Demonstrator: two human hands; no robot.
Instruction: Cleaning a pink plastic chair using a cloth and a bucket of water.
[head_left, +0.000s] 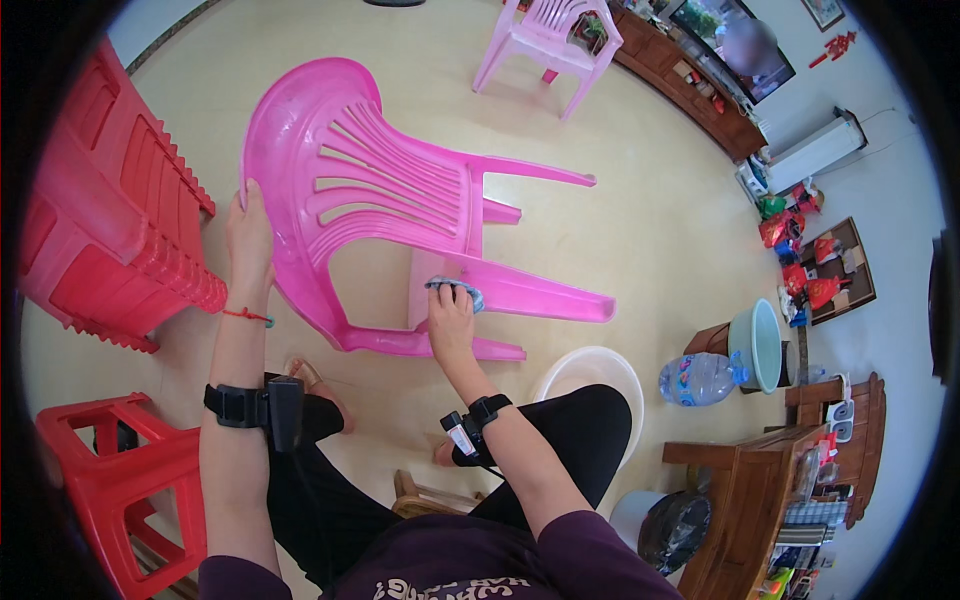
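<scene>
A bright pink plastic armchair (390, 180) is tipped over before me, its slatted back to the left and its legs pointing right. My left hand (251, 232) grips the outer rim of the chair's top. My right hand (451, 319) holds a crumpled blue-grey cloth (474, 297) against the chair's side, close to where a leg joins it. A white plastic basin (632, 375) stands beside my right knee, partly hidden by my leg.
Stacked red plastic chairs (135, 202) stand at the left, above a red plastic stool (135, 480). Another pink armchair (559, 45) is at the top. A water bottle (694, 379), a light blue basin (757, 345) and a wooden cabinet (720, 495) are on the right.
</scene>
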